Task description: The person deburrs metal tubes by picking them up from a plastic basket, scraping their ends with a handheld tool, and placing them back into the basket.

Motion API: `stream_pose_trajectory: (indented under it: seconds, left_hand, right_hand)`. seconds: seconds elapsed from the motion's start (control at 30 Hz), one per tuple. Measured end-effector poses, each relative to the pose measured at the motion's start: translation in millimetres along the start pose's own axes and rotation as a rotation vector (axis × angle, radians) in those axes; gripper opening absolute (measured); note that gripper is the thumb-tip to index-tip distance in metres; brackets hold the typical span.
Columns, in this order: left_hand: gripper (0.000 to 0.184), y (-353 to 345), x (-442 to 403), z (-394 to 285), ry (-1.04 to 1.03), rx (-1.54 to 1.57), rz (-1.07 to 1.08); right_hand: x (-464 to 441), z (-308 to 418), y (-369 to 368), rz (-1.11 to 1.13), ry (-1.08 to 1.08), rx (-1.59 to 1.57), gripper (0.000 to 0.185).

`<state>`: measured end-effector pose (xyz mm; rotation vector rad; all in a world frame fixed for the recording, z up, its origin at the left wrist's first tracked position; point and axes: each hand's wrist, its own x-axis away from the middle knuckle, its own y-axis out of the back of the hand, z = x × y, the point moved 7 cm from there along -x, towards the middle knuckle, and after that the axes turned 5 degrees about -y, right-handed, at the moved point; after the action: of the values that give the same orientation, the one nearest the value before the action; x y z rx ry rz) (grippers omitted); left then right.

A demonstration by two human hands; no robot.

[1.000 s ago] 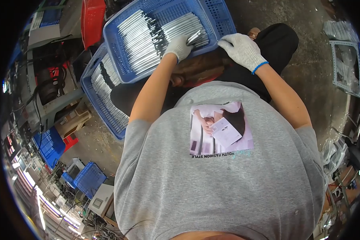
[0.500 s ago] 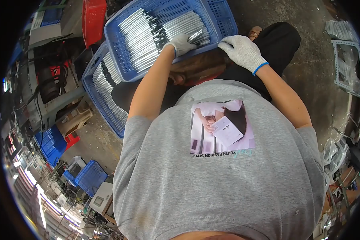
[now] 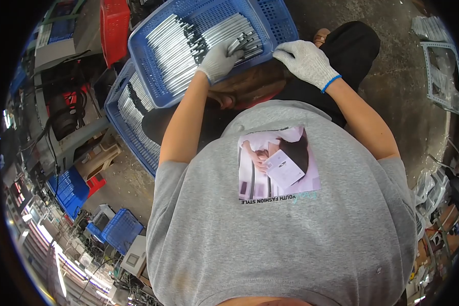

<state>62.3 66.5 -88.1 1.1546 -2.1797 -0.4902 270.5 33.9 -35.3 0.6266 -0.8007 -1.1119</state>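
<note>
A blue plastic basket holds many shiny metal rods with dark ends, laid in two rows. My left hand, in a white knitted glove, reaches over its near side. Its fingers are closed around a few rods at the right row, partly hidden by the glove. My right hand, gloved with a blue cuff edge, is at the basket's right corner, thumb and fingertips at the rim. The grip there is partly hidden.
A second blue basket of similar rods sits lower, left of and partly under the first. A red crate stands at the upper left beside machinery. My leg in dark trousers extends right. A grey rack stands far right.
My left hand has drawn back slightly to the left and nearer me, and dark rod ends now show beyond its fingers. My right hand stays at the basket corner.
</note>
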Motion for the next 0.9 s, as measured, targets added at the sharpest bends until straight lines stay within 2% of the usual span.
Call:
stream_pose_trajectory:
  seconds: [0.37, 0.73, 0.87, 0.9]
  left_hand:
    - [0.007, 12, 20, -26, -0.065, 0.027, -0.054]
    - [0.01, 8, 28, -30, -0.066, 0.043, -0.149]
    - [0.007, 15, 39, -55, -0.386, -0.244, -0.553]
    - [0.007, 14, 40, -55, -0.384, -0.245, -0.549]
  right_hand:
    - [7, 25, 16, -0.043, 0.12, 0.107, 0.034]
    - [2, 21, 10, -0.033, 0.073, 0.172, 0.033]
    - [8, 32, 9, 0.012, 0.093, 0.184, 0.032]
    - [8, 32, 10, 0.014, 0.092, 0.181, 0.032]
